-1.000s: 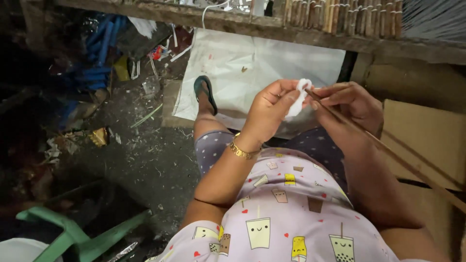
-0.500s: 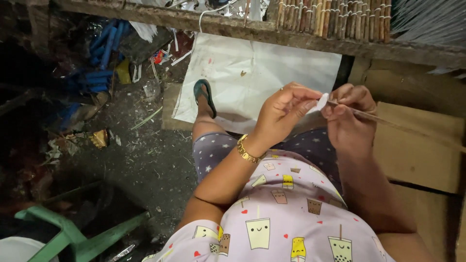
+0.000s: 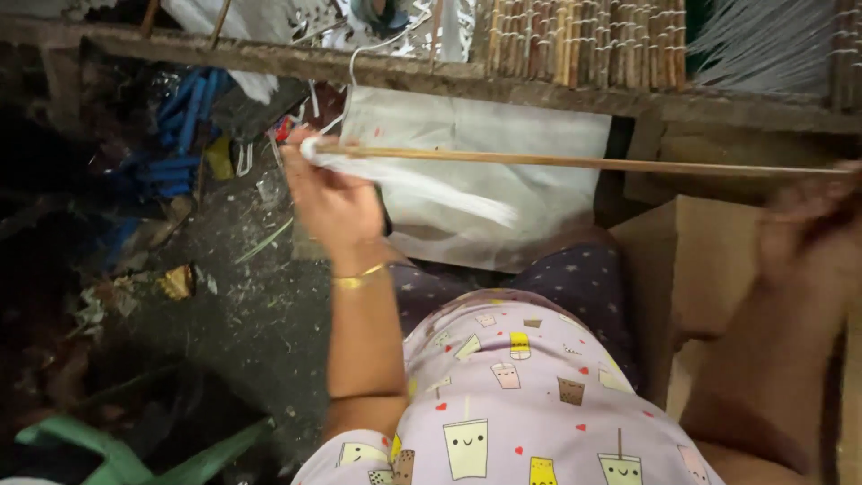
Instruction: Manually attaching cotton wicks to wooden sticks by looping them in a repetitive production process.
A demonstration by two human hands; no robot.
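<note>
Hands stretch a thin bamboo stick [image 3: 584,163] level: left hand [image 3: 334,199] pinches its white-fibre-wrapped end, blurred right hand [image 3: 808,229] grips the other, above a white sack [image 3: 539,193] on littered dirt floor [image 3: 260,305].

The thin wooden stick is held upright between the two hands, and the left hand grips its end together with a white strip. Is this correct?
Not quite. In the head view the thin wooden stick lies roughly level, stretched sideways from the left hand to the right hand, not upright. The rest holds: the left hand grips its end together with the white strip.
</note>
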